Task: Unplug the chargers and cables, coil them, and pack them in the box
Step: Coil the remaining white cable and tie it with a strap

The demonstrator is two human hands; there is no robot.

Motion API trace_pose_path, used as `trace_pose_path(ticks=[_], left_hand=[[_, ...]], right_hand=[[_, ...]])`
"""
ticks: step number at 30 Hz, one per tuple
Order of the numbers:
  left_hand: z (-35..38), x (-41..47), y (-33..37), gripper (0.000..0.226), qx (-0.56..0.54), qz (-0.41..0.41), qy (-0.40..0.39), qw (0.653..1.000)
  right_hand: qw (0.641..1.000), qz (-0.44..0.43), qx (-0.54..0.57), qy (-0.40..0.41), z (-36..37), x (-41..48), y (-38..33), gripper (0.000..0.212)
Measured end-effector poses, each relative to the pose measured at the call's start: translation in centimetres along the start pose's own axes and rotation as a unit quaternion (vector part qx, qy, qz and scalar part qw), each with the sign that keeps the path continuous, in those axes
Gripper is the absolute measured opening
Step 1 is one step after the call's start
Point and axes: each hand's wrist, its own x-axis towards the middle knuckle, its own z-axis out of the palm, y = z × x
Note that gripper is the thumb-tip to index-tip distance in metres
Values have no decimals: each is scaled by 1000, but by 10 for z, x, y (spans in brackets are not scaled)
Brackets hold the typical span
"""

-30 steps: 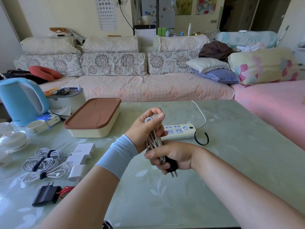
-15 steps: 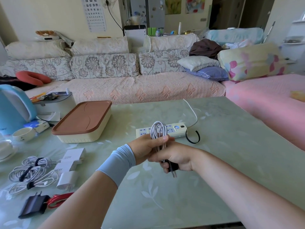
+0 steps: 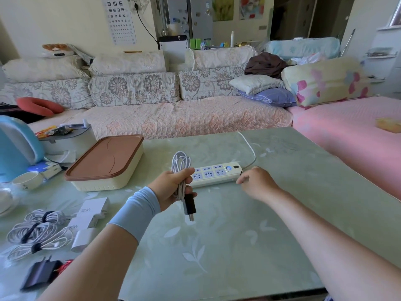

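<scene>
My left hand (image 3: 173,185) grips a coiled white cable (image 3: 181,164) upright, its black charger plug (image 3: 189,206) hanging below my fist. My right hand (image 3: 255,181) hovers at the right end of the white power strip (image 3: 217,173), fingers loosely curled; whether they hold anything is hidden from me. The cream box with a brown lid (image 3: 106,162) stands closed to the left. Coiled white cables with black ties (image 3: 38,232), white charger bricks (image 3: 91,213) and a black charger (image 3: 42,273) with a red cable lie at the table's left front.
A blue kettle (image 3: 15,146), a white cup (image 3: 27,180) and a grey container (image 3: 69,137) crowd the left edge. The strip's white cord (image 3: 249,146) runs toward the table's far edge. A sofa with cushions stands behind the green glass table (image 3: 227,246).
My right hand let go of the cable bundle and moved right, to the end of the power strip. My left hand alone now holds the coil and plug.
</scene>
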Motion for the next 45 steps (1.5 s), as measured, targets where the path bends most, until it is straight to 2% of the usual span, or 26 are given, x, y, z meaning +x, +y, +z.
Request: trace_pose_path(ticks=[1, 4, 7, 8, 11, 14, 17, 18, 19, 21, 24, 26, 28, 31, 34, 36, 37, 40, 42, 45], left_hand=[[2, -1, 0, 17, 12, -1, 2, 1000], [5, 0, -2, 12, 59, -10, 10, 998], [6, 1, -3, 10, 70, -12, 12, 997], [5, 1, -2, 12, 75, -9, 10, 997], [3, 1, -1, 13, 91, -8, 7, 996], [4, -1, -3, 6, 117, -12, -17, 993], [9, -3, -6, 9, 157, -3, -44, 987], [10, -3, -6, 13, 169, 2, -53, 984], [11, -3, -7, 16, 181, 10, -59, 982], [13, -3, -7, 20, 212, 24, -53, 975], [13, -4, -7, 19, 256, 29, -35, 966], [16, -6, -7, 15, 291, 29, -36, 955], [19, -8, -7, 16, 335, 35, -28, 941], [17, -5, -8, 26, 387, 64, -6, 920], [16, -3, -6, 31, 357, 61, 28, 932], [16, -3, -5, 28, 314, 50, 40, 947], [16, -3, -6, 29, 323, 56, 50, 943], [15, 0, -11, 41, 430, 90, 87, 894], [16, 2, -16, 35, 453, 95, 47, 885], [21, -1, -16, 24, 389, 88, -14, 917]], right_hand=[[999, 3, -40, -19, 3, 2, 3, 39], [987, 26, -129, -94, 7, 0, -1, 17], [987, 13, -136, -85, 9, -2, -6, 19], [991, 9, -118, -58, 9, -2, -9, 15], [997, -46, 21, 52, 8, 1, -18, 30], [971, -150, 126, 138, 2, -10, -47, 33], [959, -160, 217, 89, 4, -27, -78, 27], [954, -148, 256, 54, 4, -34, -87, 30], [947, -140, 288, 26, 5, -40, -94, 45], [945, -150, 289, 4, 7, -49, -102, 58], [948, -153, 272, 66, 15, -51, -105, 42], [959, -126, 236, 89, 18, -49, -107, 46], [976, -104, 176, 80, 18, -47, -107, 53], [978, -113, 164, 63, 15, -45, -107, 45], [974, -116, 170, 93, 16, -43, -108, 35], [973, -108, 173, 109, 15, -41, -108, 34], [971, -109, 180, 112, 14, -40, -106, 34], [969, -117, 187, 109, 13, -40, -104, 32], [969, -123, 183, 112, 14, -41, -103, 32], [968, -127, 194, 97, 14, -43, -104, 34]])
